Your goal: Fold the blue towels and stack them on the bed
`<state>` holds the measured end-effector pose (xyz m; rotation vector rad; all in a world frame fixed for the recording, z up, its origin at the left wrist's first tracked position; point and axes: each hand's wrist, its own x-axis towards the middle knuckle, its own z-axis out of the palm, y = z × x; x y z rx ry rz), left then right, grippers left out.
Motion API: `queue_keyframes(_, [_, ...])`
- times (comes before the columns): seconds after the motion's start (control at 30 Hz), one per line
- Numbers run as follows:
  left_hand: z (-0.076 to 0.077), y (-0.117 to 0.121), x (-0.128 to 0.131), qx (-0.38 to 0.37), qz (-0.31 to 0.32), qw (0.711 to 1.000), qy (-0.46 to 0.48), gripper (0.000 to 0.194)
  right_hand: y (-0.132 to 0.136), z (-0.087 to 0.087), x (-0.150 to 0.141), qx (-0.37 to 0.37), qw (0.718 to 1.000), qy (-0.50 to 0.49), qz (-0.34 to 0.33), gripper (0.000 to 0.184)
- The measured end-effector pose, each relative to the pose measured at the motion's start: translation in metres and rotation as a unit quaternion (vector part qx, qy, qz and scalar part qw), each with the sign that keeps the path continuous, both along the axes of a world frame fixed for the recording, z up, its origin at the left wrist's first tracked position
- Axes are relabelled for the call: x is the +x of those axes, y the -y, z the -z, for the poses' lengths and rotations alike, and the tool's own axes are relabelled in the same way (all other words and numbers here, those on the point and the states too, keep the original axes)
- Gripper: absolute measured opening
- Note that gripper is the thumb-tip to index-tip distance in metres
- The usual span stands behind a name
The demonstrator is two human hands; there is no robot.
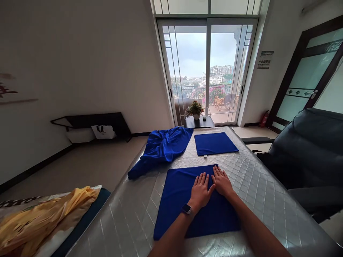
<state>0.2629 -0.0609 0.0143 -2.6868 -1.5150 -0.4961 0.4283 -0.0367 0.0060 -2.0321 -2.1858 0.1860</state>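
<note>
Pressing flat on a folded square blue cloth (184,200) spread over the quilted plastic-covered mattress (257,185), left hand (200,191) and right hand (222,182) side by side, fingers straight and slightly spread, pinching nothing, palms down. Just beyond the fingertips, the cloth's far edge; further beyond, well apart, a smaller neatly folded blue cloth (215,143), and off to the left of the fingers a crumpled heap of blue fabric (162,148).

Likely to slip: slick mattress cover under the cloth, so any sideways push from the palms could slide the whole square or ruck up a crease under the fingers. Uneven pressure could skew the folded layers out of line. Near left corner close to the mattress edge, so could droop off if dragged.

Hidden under the palms and forearms: part of the cloth's right side and near edge. Layer count in the fold impossible to tell. Small pale tag at the far cloth's edge too small to read. A black smartwatch (187,209) on the left wrist, face unreadable.
</note>
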Motion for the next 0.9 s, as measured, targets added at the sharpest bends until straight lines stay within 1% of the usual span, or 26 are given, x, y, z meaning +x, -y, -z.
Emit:
queue_keyframes(0.03, [0.002,-0.001,-0.012,-0.002,-0.011,1.0,-0.003,0.067,0.0,0.0,0.0,-0.001,1.0,-0.006,0.004,0.065])
queue_keyframes(0.1, [0.004,-0.001,-0.043,-0.007,-0.04,0.999,-0.015,0.067,0.0,-0.002,-0.002,-0.001,1.0,-0.016,0.01,0.066])
queue_keyframes(0.3, [0.01,0.002,-0.157,-0.029,-0.149,0.988,-0.032,0.069,0.001,-0.004,-0.003,-0.009,1.0,-0.02,0.015,0.066])
queue_keyframes(0.37, [0.012,0.007,-0.184,-0.042,-0.171,0.984,-0.026,0.073,0.002,-0.004,-0.003,-0.008,1.0,-0.016,0.018,0.066])
queue_keyframes(0.4, [0.013,0.01,-0.192,-0.046,-0.178,0.983,-0.022,0.075,0.002,-0.003,-0.004,-0.007,1.0,-0.013,0.019,0.066])
queue_keyframes(0.5, [0.012,0.016,-0.202,-0.043,-0.189,0.981,-0.01,0.076,0.002,-0.003,-0.005,-0.006,1.0,-0.006,0.023,0.066])
queue_keyframes(0.7, [0.011,0.019,-0.197,-0.056,-0.195,0.979,-0.01,0.081,-0.009,-0.01,-0.008,-0.01,1.0,-0.009,0.011,0.066])
queue_keyframes(0.83, [0.014,0.012,-0.203,-0.05,-0.19,0.98,-0.018,0.081,-0.013,-0.009,-0.01,-0.005,0.999,-0.029,0.023,0.065])
queue_keyframes(0.9, [0.012,0.005,-0.199,-0.037,-0.197,0.98,-0.019,0.082,-0.013,-0.007,-0.011,0.004,0.999,-0.031,0.023,0.065])
